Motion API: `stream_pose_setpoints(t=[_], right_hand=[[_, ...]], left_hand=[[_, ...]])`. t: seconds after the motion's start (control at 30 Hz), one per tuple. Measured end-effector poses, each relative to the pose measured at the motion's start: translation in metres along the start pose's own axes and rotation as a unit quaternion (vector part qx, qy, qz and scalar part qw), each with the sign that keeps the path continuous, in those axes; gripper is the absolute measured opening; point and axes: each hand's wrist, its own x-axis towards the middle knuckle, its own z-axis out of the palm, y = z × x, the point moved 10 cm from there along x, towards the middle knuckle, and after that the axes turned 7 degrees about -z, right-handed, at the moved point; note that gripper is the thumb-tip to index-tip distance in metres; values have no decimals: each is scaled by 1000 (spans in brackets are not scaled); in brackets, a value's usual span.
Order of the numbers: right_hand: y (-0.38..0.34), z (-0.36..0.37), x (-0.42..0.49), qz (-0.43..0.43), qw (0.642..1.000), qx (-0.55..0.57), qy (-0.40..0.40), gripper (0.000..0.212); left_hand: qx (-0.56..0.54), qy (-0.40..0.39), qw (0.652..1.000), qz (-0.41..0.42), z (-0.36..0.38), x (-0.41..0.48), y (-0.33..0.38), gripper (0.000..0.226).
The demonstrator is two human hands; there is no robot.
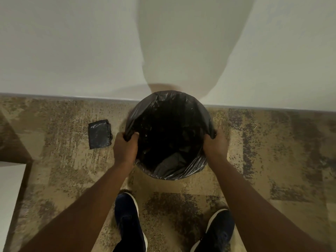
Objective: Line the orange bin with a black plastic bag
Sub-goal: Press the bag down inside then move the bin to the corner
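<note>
A black plastic bag [171, 113] hangs open inside a round bin standing on the carpet against the wall. The bag's edge is folded over the rim all round, so the bin's orange body is hidden. My left hand [125, 148] is closed on the bag's edge at the rim's left side. My right hand [214, 144] is closed on the bag's edge at the rim's right side. The bag's inside is dark, with crumpled film showing near the bottom.
A folded pack of black bags [99, 134] lies on the carpet left of the bin. The white wall [72, 51] runs just behind the bin. My two dark shoes [127, 215] stand close in front. A pale furniture corner [11, 179] juts in at left.
</note>
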Motion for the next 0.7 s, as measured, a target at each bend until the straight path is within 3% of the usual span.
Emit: stream_pose_setpoints(t=[0.1,0.23,0.5,0.7], right_hand=[[1,-6,-5,37,999,35,-12,33],[-4,-35,-18,68,996,58,-7,31],[-35,-119,-67,154,976,153,36,42],[-79,-196,-100,142,962,214,94,24]], left_hand=[[-43,-11,998,-54,-4,-6,3,29],[-39,-35,996,-66,-16,-22,23,7],[2,-142,989,-33,-18,-99,96,22],[49,-142,989,-2,-12,-171,167,26]])
